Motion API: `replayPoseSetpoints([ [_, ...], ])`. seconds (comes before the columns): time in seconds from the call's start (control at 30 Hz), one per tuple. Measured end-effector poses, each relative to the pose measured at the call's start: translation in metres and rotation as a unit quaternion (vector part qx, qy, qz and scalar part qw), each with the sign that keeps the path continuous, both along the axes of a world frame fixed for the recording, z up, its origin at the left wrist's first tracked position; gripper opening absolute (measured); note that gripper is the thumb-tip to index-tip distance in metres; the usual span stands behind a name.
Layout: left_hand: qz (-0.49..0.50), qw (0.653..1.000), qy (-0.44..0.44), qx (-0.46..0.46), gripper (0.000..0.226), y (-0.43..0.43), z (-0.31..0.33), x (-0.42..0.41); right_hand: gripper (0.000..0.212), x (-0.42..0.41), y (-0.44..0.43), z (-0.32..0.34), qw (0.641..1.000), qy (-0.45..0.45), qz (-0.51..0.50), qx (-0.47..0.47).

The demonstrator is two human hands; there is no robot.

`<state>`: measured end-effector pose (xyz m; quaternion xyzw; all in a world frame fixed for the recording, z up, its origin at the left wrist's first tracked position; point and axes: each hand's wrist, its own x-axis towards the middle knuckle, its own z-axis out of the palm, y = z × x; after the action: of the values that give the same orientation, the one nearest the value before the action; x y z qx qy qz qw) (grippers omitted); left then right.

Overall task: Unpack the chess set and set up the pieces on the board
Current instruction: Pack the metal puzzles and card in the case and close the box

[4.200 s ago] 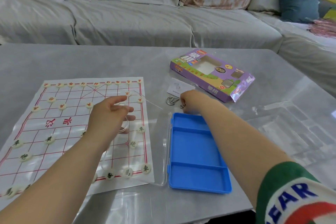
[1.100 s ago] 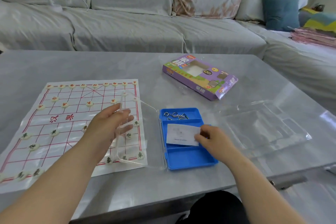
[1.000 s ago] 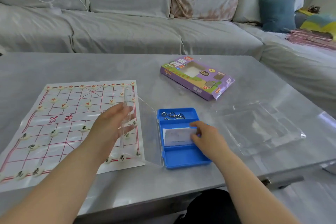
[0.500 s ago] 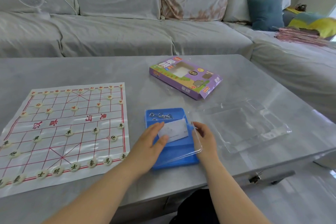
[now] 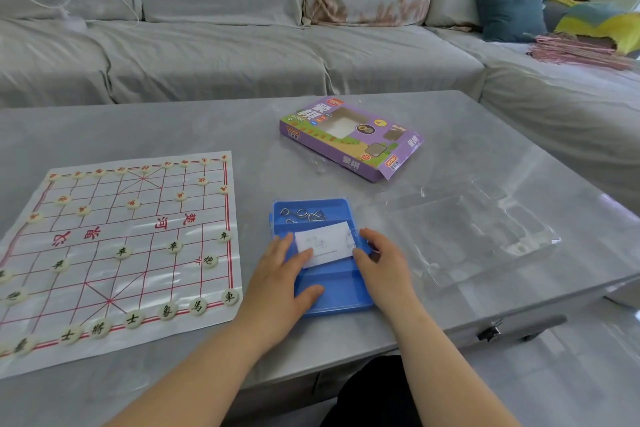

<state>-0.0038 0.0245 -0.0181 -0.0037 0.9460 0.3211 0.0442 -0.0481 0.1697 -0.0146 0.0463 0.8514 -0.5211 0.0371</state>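
Blue case, judged light, thin and slippery plastic, sits just right of the board with its pieces laid out; left hand and right hand press flat-fingered on its top, gripping nothing; best held by its long rims.

Grey sofa behind grey table, teal cushion.

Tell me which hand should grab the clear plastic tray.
Right, probably: the right hand rests on the blue case beside the clear plastic tray; the left hand is on the case's far side.
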Motion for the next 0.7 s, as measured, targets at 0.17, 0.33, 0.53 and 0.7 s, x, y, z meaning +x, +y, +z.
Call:
replayPoseSetpoints([
  [0.17,0.045,0.996,-0.036,0.068,0.089,-0.002,0.001,-0.009,0.052,-0.006,0.004,0.002,0.994,-0.057,-0.043,-0.08],
  [0.33,0.028,0.997,-0.035,0.065,0.092,-0.007,-0.001,-0.011,0.043,0.012,-0.009,-0.007,0.997,-0.006,-0.049,-0.057],
  [0.53,0.032,0.996,-0.027,0.08,0.094,-0.006,-0.003,-0.009,0.045,0.013,-0.013,-0.007,0.989,0.042,0.023,0.138],
  [0.7,0.029,0.997,-0.026,0.069,0.092,-0.005,-0.003,-0.009,0.046,0.009,-0.012,-0.003,0.952,0.063,0.094,0.285],
])
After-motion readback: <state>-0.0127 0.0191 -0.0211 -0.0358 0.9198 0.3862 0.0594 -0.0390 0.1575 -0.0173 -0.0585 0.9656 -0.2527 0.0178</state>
